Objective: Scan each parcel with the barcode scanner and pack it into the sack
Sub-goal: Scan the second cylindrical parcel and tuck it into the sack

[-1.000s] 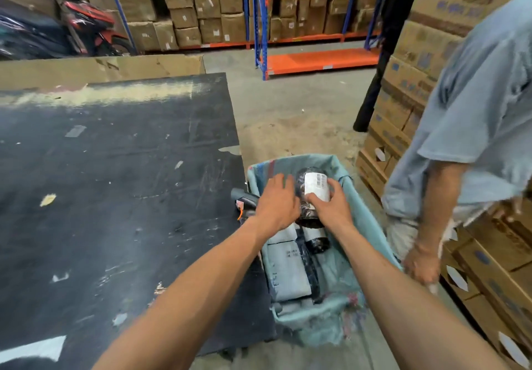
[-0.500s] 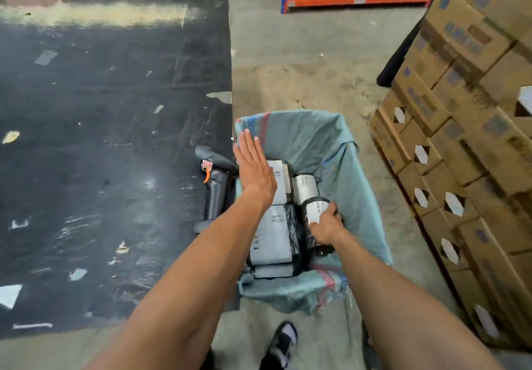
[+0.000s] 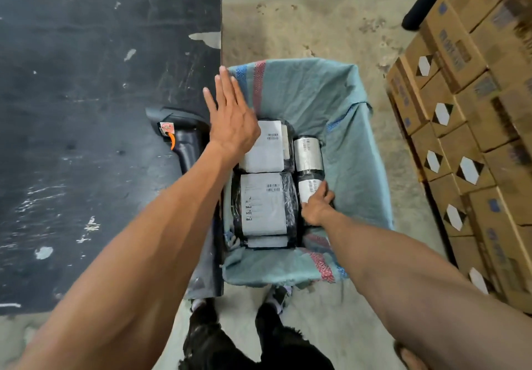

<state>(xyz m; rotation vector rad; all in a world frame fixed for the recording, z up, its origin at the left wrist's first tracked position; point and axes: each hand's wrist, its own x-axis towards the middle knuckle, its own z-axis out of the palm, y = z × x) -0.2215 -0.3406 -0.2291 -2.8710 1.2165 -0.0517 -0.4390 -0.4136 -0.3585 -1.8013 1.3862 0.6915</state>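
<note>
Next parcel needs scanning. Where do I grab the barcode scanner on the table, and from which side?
Grip the barcode scanner by its dark handle, the narrower shaft running toward you below the orange trigger. It lies flat at the black table's right edge, head pointing away and left. Come from above with the left hand, which is open right beside it; the sack blocks the right side.

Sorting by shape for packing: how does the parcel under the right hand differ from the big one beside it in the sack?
The held parcel is a small roll; the big parcel is flat and rectangular. The right hand touches the roll; the flat one lies untouched. Both are black-wrapped with white barcode labels.
</note>
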